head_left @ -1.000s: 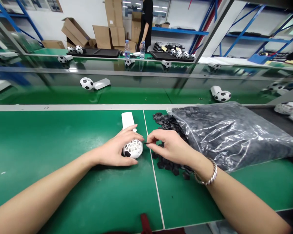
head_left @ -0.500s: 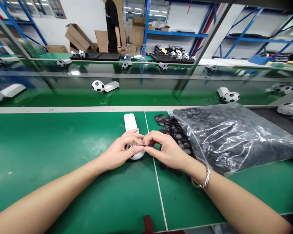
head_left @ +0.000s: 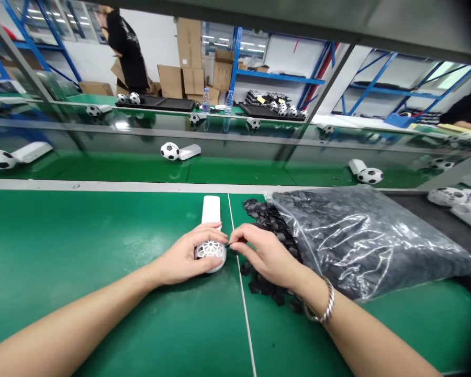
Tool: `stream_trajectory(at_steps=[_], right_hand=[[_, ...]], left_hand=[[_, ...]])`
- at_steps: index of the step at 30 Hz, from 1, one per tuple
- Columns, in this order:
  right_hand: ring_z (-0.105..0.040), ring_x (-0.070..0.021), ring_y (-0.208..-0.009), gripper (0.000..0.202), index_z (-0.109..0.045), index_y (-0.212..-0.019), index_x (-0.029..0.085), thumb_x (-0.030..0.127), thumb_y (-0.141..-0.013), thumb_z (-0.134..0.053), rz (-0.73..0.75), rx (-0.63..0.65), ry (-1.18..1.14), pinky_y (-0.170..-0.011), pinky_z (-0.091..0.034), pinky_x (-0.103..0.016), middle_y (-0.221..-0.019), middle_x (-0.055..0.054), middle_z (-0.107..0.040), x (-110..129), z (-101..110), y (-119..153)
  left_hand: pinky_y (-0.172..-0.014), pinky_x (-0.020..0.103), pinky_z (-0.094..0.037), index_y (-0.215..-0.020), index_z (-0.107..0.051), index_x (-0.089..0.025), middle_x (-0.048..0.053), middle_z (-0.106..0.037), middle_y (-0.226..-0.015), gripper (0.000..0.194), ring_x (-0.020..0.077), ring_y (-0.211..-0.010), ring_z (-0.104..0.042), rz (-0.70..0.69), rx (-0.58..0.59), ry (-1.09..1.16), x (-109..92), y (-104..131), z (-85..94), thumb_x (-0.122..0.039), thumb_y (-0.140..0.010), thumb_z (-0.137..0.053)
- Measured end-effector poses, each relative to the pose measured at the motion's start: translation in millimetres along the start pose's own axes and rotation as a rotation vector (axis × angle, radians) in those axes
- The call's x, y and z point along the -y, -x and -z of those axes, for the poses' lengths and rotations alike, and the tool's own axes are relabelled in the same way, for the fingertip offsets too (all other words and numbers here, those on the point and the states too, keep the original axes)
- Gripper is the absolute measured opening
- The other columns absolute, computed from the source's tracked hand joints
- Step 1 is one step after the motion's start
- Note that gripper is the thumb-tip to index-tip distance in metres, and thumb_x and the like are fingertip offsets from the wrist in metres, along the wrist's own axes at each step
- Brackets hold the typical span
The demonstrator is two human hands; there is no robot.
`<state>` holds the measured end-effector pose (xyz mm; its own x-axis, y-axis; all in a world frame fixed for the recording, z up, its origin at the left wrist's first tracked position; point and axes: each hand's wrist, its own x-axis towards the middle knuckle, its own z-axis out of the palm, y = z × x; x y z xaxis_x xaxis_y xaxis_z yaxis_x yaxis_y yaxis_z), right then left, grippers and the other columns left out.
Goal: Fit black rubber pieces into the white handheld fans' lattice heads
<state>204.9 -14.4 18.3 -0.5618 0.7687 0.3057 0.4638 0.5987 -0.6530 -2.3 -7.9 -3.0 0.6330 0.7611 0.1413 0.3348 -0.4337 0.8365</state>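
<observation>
My left hand [head_left: 186, 256] is wrapped around a white soccer-ball-shaped housing [head_left: 211, 249] with an open spoked grille. Its flat white handle [head_left: 211, 210] points away from me on the green table. Close beside it on the right, my right hand [head_left: 265, 254] pinches a small black piece [head_left: 228, 244] between thumb and fingertips. Just beyond that hand, loose black pieces [head_left: 265, 214] spill from a large clear plastic bag [head_left: 361, 235] full of them. Part of the pile is hidden behind my right hand.
Behind a pale ledge [head_left: 113, 186], several white-and-black ball units [head_left: 170, 151] with white handles lie on a green surface. At the right edge are more white housings [head_left: 447, 196]. Across the way, a person in black [head_left: 127, 52] stands near cardboard boxes [head_left: 170, 81].
The right hand's fingertips have shifted off the ball to its right side, uncovering the grille. The view has tilted slightly. The person in the background has moved left.
</observation>
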Motion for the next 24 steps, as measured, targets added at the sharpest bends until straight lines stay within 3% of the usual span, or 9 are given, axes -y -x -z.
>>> stream_trajectory(at_steps=[8,15,20,24], right_hand=[[-0.055,-0.0137,-0.085,0.017,-0.060,-0.093,0.020,0.013,-0.085,-0.046,0.089,0.015,-0.031,-0.077,-0.046,-0.028,-0.088,-0.004,-0.059,-4,-6,0],[-0.053,-0.0126,-0.075,0.009,-0.059,-0.082,0.020,0.014,-0.082,-0.053,0.142,0.114,-0.014,-0.071,-0.044,-0.027,-0.077,-0.001,-0.063,9,-2,2],[-0.050,-0.0131,-0.069,0.008,-0.053,-0.079,0.019,0.013,-0.082,-0.051,0.179,0.051,0.020,-0.067,-0.043,-0.028,-0.073,-0.001,-0.061,9,-15,2],[-0.052,-0.0142,-0.078,0.008,-0.052,-0.085,0.020,0.015,-0.080,-0.056,0.140,-0.049,-0.070,-0.073,-0.045,-0.030,-0.082,-0.002,-0.059,2,-23,2]], left_hand=[[-0.104,0.040,-0.027,-0.111,-0.052,-0.024,0.003,-0.053,-0.121,0.036,0.0208,-0.128,-0.029,-0.025,0.032,-0.029,1,-2,1.8,-0.020,-0.075,-0.058],[-0.103,0.045,-0.028,-0.113,-0.051,-0.022,0.009,-0.047,-0.127,0.054,0.0249,-0.128,-0.029,-0.026,0.008,-0.048,1,-1,0.0,-0.033,-0.064,-0.072],[-0.103,0.044,-0.029,-0.111,-0.051,-0.022,0.008,-0.048,-0.125,0.050,0.0251,-0.127,-0.030,-0.028,-0.002,-0.068,-3,-2,-2.3,-0.028,-0.065,-0.070],[-0.103,0.042,-0.028,-0.111,-0.049,-0.021,0.006,-0.048,-0.124,0.047,0.0247,-0.126,-0.031,-0.051,-0.008,-0.093,-4,0,-3.8,-0.018,-0.066,-0.063]])
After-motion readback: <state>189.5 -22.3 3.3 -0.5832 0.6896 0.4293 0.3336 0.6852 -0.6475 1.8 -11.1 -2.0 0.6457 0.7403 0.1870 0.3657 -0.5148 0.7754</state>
